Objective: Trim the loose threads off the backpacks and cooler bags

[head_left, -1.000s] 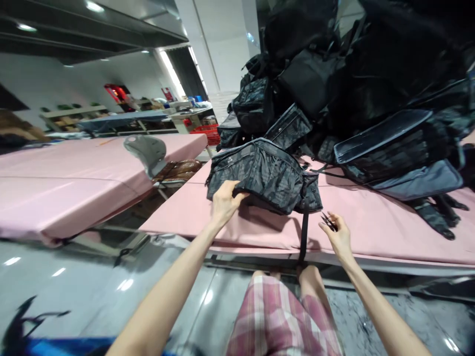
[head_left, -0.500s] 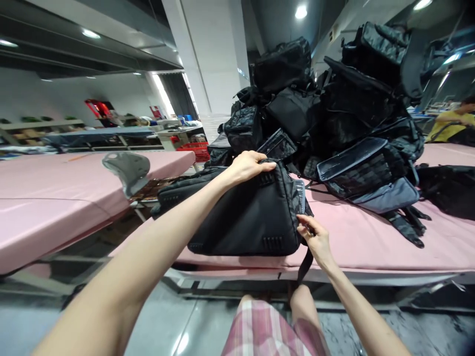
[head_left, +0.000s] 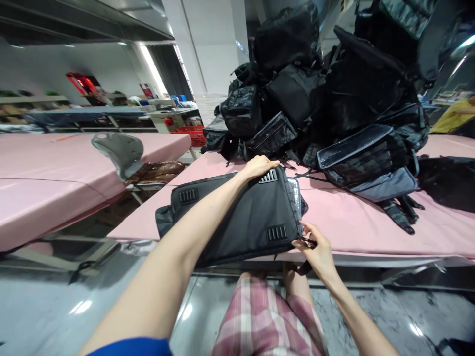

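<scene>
A black backpack [head_left: 241, 217] lies tilted across the near edge of the pink-covered table [head_left: 356, 227], its flat panel with ribbed rubber feet facing me. My left hand [head_left: 259, 167] is closed over its upper edge, near one of the ribbed feet, with the fingertips hidden behind the bag. At the lower right corner my right hand [head_left: 314, 247] pinches something small and dark, seemingly a strap or zipper end; the detail is too small to tell. Between the hands, a clear plastic panel [head_left: 294, 195] shows on the bag's right side.
A tall heap of black and camouflage backpacks [head_left: 297, 94] stands behind on the table. Another black bag [head_left: 449, 180] lies at the right. On the left are a second pink table [head_left: 55, 183] and a grey chair [head_left: 120, 153]. A person in yellow [head_left: 452, 116] is at the far right.
The backpack has turned and tipped, so its ribbed feet show more plainly and its lower edge hangs nearer me. Both hands stay on it. My view has tilted downward.
</scene>
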### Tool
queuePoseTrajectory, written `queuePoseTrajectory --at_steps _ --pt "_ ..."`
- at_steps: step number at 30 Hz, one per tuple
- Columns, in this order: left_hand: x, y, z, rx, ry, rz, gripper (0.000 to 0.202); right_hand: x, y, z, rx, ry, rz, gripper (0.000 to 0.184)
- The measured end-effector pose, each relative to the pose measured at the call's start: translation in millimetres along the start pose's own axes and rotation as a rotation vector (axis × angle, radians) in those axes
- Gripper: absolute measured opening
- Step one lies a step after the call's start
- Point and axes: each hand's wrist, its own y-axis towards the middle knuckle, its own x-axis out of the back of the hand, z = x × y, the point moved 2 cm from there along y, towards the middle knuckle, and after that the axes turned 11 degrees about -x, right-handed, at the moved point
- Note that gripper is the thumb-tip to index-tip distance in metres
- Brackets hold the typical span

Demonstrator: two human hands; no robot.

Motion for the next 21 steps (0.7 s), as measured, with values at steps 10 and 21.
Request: queuePoseTrajectory --at_steps 10,21 --pt "-22.1 6 26 0.052 0.097 -0.027 0.055 -33 14 -29 0.134 0.030 -0.064 0.031" --pt "-38.1 15 30 -0.066 0.077 -0.020 0.060 -4 43 6 0.634 -1.076 0.363 0.017"
